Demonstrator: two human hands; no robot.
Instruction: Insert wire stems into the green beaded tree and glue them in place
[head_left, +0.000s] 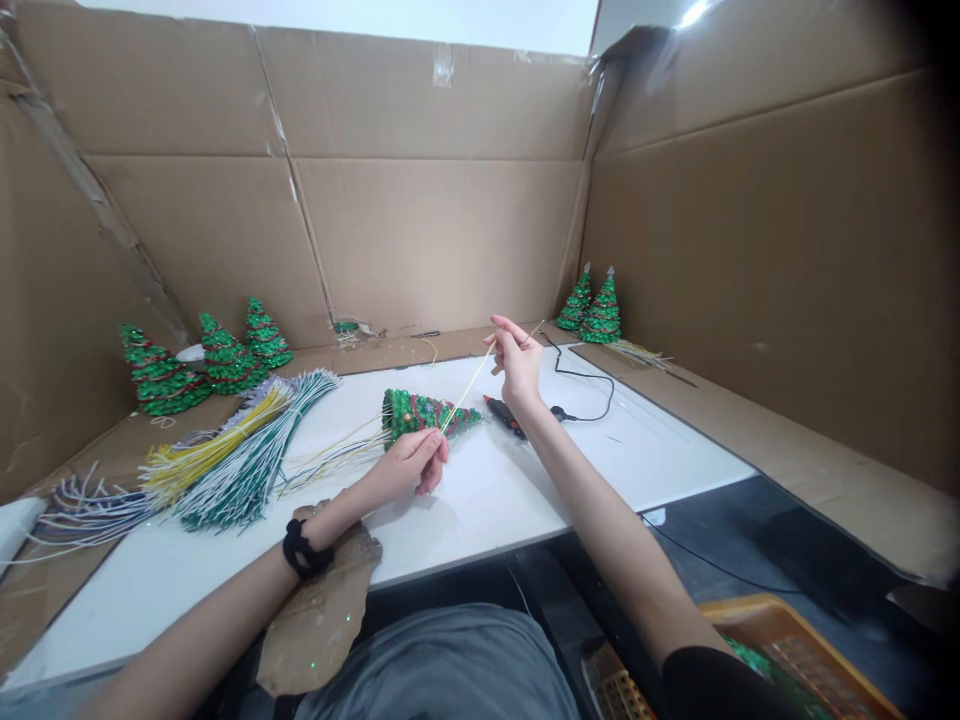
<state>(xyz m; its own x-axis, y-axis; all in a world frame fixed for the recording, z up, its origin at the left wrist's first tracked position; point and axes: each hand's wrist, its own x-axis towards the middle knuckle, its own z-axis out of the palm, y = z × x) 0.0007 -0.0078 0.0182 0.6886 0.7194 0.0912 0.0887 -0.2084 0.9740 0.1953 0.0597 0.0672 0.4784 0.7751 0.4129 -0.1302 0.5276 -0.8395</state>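
A thin yellow strand (470, 388) runs slantwise between my two hands above the white board (480, 520). My left hand (420, 460) pinches its lower end, and my right hand (516, 358), raised higher, grips the upper end. Behind my left hand a green tree (420, 412) with red garland lies on its side, tip to the right, thin wires trailing from its base to the left. A black glue gun (504, 415) with an orange-red tip rests just right of the tree, partly behind my right forearm.
Bundles of yellow wires (217, 445) and green-and-white wires (255, 460) lie at left. Upright trees stand back left (161, 375) and back right (602, 312). Cardboard walls (442, 230) enclose the table. A black cord (592, 376) loops at right; an orange basket (817, 640) sits below.
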